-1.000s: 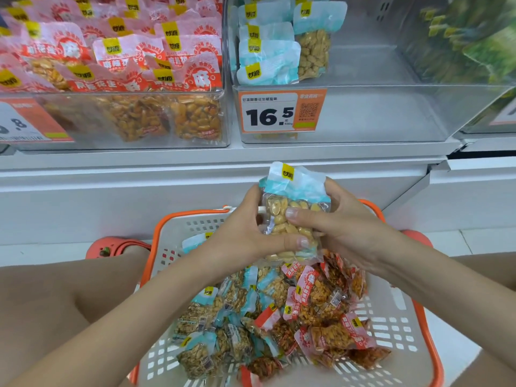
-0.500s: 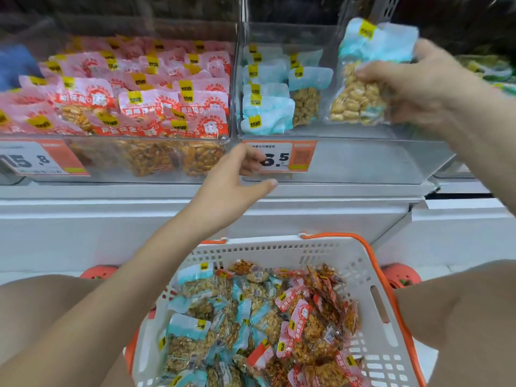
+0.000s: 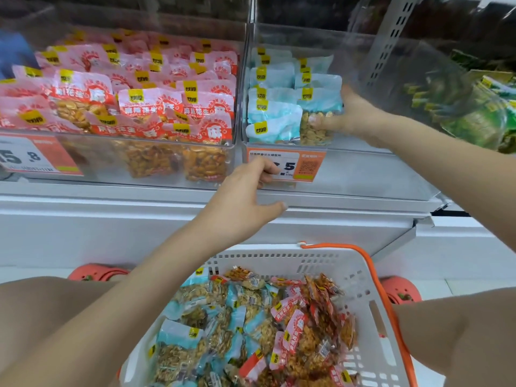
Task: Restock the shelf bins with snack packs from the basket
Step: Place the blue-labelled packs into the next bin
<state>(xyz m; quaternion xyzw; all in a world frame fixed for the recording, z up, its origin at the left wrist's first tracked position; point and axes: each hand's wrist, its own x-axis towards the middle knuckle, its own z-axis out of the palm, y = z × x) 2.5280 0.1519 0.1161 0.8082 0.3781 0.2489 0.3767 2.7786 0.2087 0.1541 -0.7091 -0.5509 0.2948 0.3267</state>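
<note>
while the right hand (image 3: 352, 116) reached into the clear bin (image 3: 363, 169) up on the shelf, its fingers curled round a blue-topped snack pack (image 3: 318, 115) of pale nuts, thumb across the front of the clear lower half. that pack stood upright, just beside the other blue packs (image 3: 272, 107) ranked to the left of the hand, and it was the rightmost of them; whether its lower edge touched the bin floor could not be told. the left hand (image 3: 245, 196) hung lower, in front of that bin's front wall, holding nothing, its fingers loosely curled and its thumb out toward the right; its fingertips (image 3: 268, 171) covered part of the orange price tag (image 3: 287, 166). to the left of the left hand sat a second bin (image 3: 117, 160), packed with red-and-pink snack packs (image 3: 134, 99). below both hands, between the person's knees, lay the white basket (image 3: 363, 289) with orange handles, holding a loose heap of packs: blue ones (image 3: 195, 339) under the left forearm, red ones (image 3: 307, 325) toward the right arm. beyond the right hand, a further bin held green packs (image 3: 474, 107), blurred.
</note>
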